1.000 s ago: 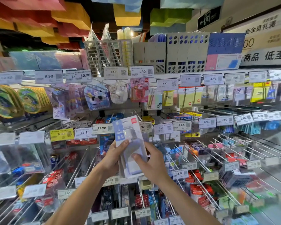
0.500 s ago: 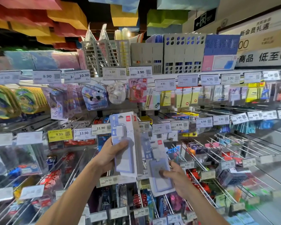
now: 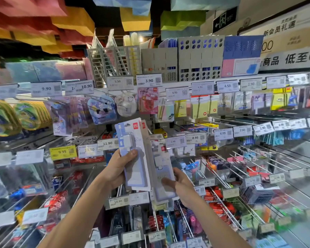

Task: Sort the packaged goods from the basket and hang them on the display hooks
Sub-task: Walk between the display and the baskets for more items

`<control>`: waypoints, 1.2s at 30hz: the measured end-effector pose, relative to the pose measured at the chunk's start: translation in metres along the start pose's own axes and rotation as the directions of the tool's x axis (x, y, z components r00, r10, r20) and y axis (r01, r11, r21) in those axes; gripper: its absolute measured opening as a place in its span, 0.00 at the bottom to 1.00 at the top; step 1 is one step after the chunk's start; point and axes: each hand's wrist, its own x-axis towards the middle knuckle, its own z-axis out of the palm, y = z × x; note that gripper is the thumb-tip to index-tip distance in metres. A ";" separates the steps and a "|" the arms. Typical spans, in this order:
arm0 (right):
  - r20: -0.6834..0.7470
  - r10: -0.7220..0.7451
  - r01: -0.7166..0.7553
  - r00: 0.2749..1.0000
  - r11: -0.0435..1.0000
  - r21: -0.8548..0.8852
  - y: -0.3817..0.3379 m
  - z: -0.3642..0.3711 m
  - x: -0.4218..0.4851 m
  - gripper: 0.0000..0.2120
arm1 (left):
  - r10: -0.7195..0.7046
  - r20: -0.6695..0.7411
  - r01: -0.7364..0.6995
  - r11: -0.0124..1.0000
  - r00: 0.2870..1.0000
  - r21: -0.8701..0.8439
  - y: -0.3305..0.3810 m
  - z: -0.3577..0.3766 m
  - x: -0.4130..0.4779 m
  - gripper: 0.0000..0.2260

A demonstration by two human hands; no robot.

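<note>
My left hand [image 3: 117, 170] grips a small stack of tall blister packs [image 3: 132, 149], pale blue cards with a white item and a red logo at the top, held upright before the hook wall. My right hand [image 3: 182, 187] holds one separate pack of the same kind [image 3: 162, 169] by its lower edge, just right of the stack and a little lower. This pack overlaps the stack's right edge. Display hooks [image 3: 220, 174] with price tags stick out behind and to the right. No basket is in view.
Hook rows carry hanging goods: sticky notes [image 3: 202, 106], character packs [image 3: 101, 110], red packs at lower right. Price tags such as 11.90 [image 3: 106, 144] and 16.90 [image 3: 118, 201] front the rails. Grey file boxes [image 3: 195, 59] line the top shelf.
At first both hands held one stack together. My right hand has pulled a single pack off it, down and to the right, then raised it back beside the stack. My left hand lifted slightly.
</note>
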 end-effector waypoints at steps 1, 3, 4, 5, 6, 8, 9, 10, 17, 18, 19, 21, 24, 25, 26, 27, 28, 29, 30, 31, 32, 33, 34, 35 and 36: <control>0.017 -0.029 0.028 0.999 0.999 0.018 -0.001 0.000 0.000 0.15 | 0.001 0.008 0.000 1.000 1.000 -0.023 0.002 0.002 0.000 0.43; 0.038 -0.087 0.086 0.995 0.996 0.028 -0.004 0.002 -0.002 0.17 | -0.008 0.009 0.008 0.998 1.000 -0.060 0.006 0.006 0.003 0.43; 0.043 -0.102 0.101 0.994 0.995 0.021 -0.005 0.003 -0.001 0.17 | -0.009 0.004 0.010 0.997 1.000 -0.075 0.009 0.007 0.004 0.42; 0.040 -0.109 0.108 0.993 0.994 0.022 -0.006 0.004 0.000 0.16 | -0.008 0.007 0.008 0.996 1.000 -0.083 0.010 0.007 0.006 0.40; 0.032 -0.109 0.108 0.994 0.994 0.021 -0.007 0.005 0.001 0.15 | -0.006 0.010 0.007 0.996 1.000 -0.088 0.010 0.007 0.008 0.37; 0.009 -0.111 0.111 0.994 0.994 0.018 -0.010 0.008 0.003 0.16 | 0.010 0.020 -0.008 0.995 1.000 -0.098 0.013 0.007 0.010 0.32; 0.004 -0.116 0.116 0.993 0.993 0.019 -0.011 0.009 0.004 0.19 | 0.014 0.021 -0.012 0.994 1.000 -0.105 0.013 0.006 0.010 0.31; 0.005 -0.121 0.121 0.993 0.992 0.023 -0.012 0.009 0.005 0.22 | 0.022 0.022 -0.020 0.994 1.000 -0.106 0.013 0.005 0.011 0.31; 0.050 -0.124 0.126 0.991 0.992 -0.030 -0.009 0.017 0.015 0.17 | 0.038 0.045 -0.034 0.995 0.998 -0.091 0.007 -0.002 0.016 0.33; 0.049 -0.111 0.114 0.993 0.992 -0.055 -0.009 0.020 0.018 0.17 | 0.035 0.036 -0.032 0.996 0.999 -0.088 0.006 -0.003 0.016 0.36; 0.032 -0.096 0.099 0.995 0.991 -0.086 -0.008 0.024 0.023 0.17 | 0.036 0.046 -0.032 0.995 0.998 -0.091 0.003 -0.006 0.019 0.39; -0.010 -0.069 0.067 0.998 0.986 -0.152 -0.008 0.029 0.034 0.14 | 0.032 0.062 -0.026 0.995 0.998 -0.097 0.003 -0.005 0.018 0.43; -0.013 -0.020 0.017 1.000 0.981 -0.191 -0.008 0.032 0.050 0.15 | 0.043 0.066 -0.036 0.995 0.997 -0.097 0.000 -0.008 0.019 0.30; -0.022 0.012 -0.016 1.000 0.978 -0.206 -0.010 0.033 0.055 0.16 | 0.035 0.054 -0.030 0.996 0.998 -0.089 0.001 -0.009 0.017 0.18; -0.032 0.041 -0.047 0.999 0.972 -0.230 -0.014 0.035 0.059 0.20 | 0.006 0.034 -0.003 0.997 0.999 -0.073 0.003 -0.008 0.015 0.07; -0.040 0.072 -0.080 0.997 0.961 -0.264 -0.018 0.036 0.064 0.25 | -0.001 0.017 0.002 0.997 1.000 -0.073 0.001 -0.011 0.017 0.14; -0.050 0.093 -0.103 0.994 0.950 -0.293 -0.024 0.038 0.066 0.28 | -0.020 0.013 0.021 0.998 1.000 -0.065 0.001 -0.010 0.017 0.19; -0.068 0.105 -0.121 0.992 0.940 -0.320 -0.029 0.041 0.068 0.28 | -0.021 0.042 0.024 0.997 0.999 -0.074 0.000 -0.011 0.018 0.15; -0.074 0.110 -0.129 0.991 0.929 -0.347 -0.031 0.043 0.072 0.28 | -0.022 0.039 0.024 0.999 0.999 -0.034 0.004 -0.008 0.015 0.07; -0.068 0.118 -0.135 0.991 0.913 -0.385 -0.032 0.045 0.076 0.27 | 0.004 0.048 -0.002 1.000 0.999 -0.025 0.002 -0.010 0.018 0.14; -0.074 0.124 -0.144 0.989 0.887 -0.438 -0.031 0.046 0.079 0.27 | 0.007 0.052 -0.006 1.000 0.999 -0.008 0.001 -0.012 0.019 0.25; -0.101 0.125 -0.159 0.987 0.847 -0.507 -0.031 0.046 0.079 0.27 | 0.007 0.059 -0.007 1.000 0.998 -0.008 0.000 -0.012 0.020 0.31; -0.136 0.106 -0.166 0.985 0.799 -0.578 -0.030 0.047 0.077 0.27 | 0.011 0.029 -0.011 1.000 1.000 0.002 0.002 -0.011 0.018 0.35; -0.163 0.083 -0.167 0.983 0.767 -0.620 -0.030 0.048 0.075 0.24 | 0.023 0.021 -0.023 1.000 0.999 0.007 0.001 -0.012 0.018 0.38; -0.189 0.030 -0.144 0.982 0.762 -0.631 -0.033 0.049 0.070 0.19 | 0.023 0.016 -0.023 1.000 1.000 0.010 0.000 -0.014 0.017 0.39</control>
